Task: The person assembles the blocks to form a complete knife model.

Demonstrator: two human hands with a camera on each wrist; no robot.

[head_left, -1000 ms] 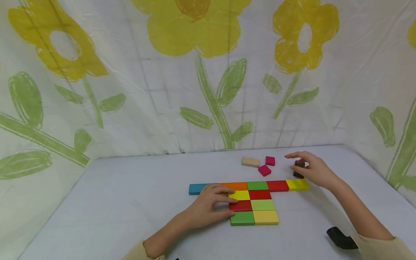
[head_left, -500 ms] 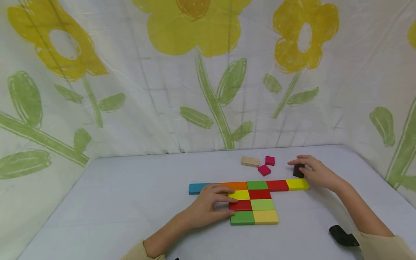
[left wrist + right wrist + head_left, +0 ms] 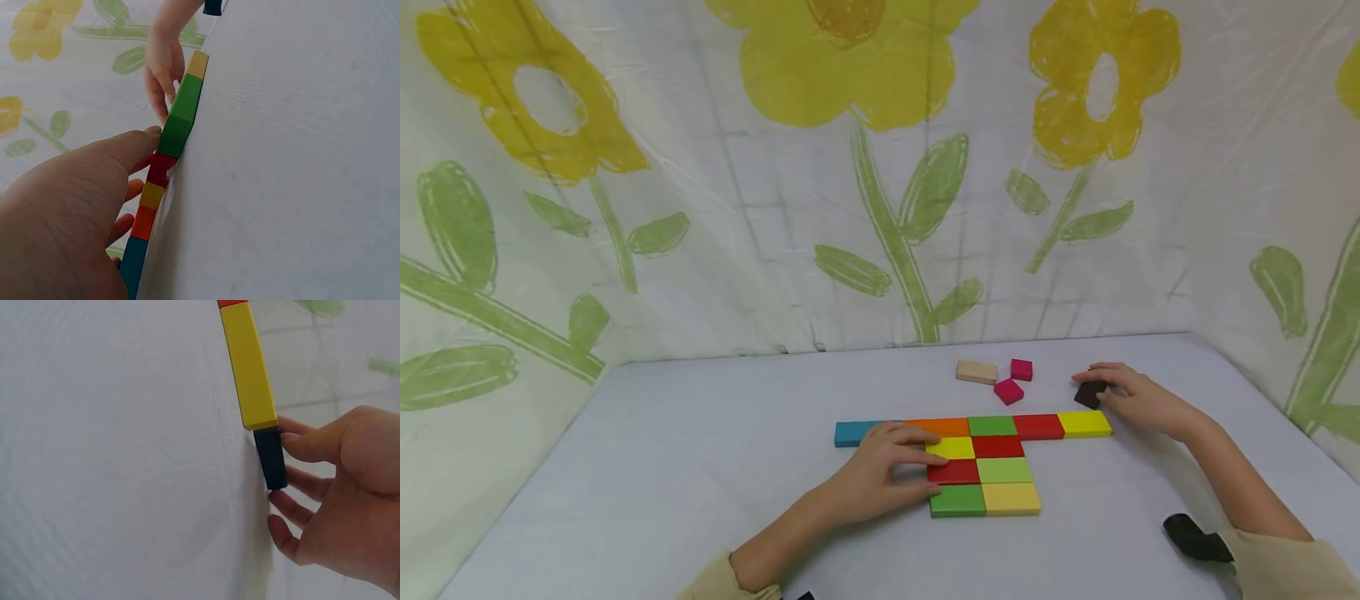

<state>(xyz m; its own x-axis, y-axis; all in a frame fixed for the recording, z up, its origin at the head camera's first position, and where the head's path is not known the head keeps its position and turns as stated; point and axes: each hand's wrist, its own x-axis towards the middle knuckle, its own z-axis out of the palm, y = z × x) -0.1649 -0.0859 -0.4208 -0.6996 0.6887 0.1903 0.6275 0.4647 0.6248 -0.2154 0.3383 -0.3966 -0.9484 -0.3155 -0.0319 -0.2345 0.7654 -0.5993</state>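
Note:
Flat coloured wooden blocks lie joined on the table. A long row ends in a blue block [image 3: 852, 433] at the left and a yellow block [image 3: 1085, 424] at the right; below its middle stand stacked rows with a green block [image 3: 958, 500] at the lower left. My left hand [image 3: 880, 477] rests at the left side of these rows, fingers spread, fingertips touching the blocks. Beyond the row's right end, my right hand [image 3: 1150, 403] pinches a small black block [image 3: 1088, 395] between thumb and fingers. In the right wrist view, the black block [image 3: 270, 458] appears just past the yellow one.
Behind the row lie a natural wood block [image 3: 977, 372] and two crimson blocks, one crimson block [image 3: 1021, 369] farther back than the other. A flower-printed curtain [image 3: 737, 233] hangs at the table's far edge. A black device [image 3: 1197, 539] sits by the right sleeve.
My right hand has moved slightly right and down and closed in on the black block, which has turned from upright to slanted. My left hand has stayed in place.

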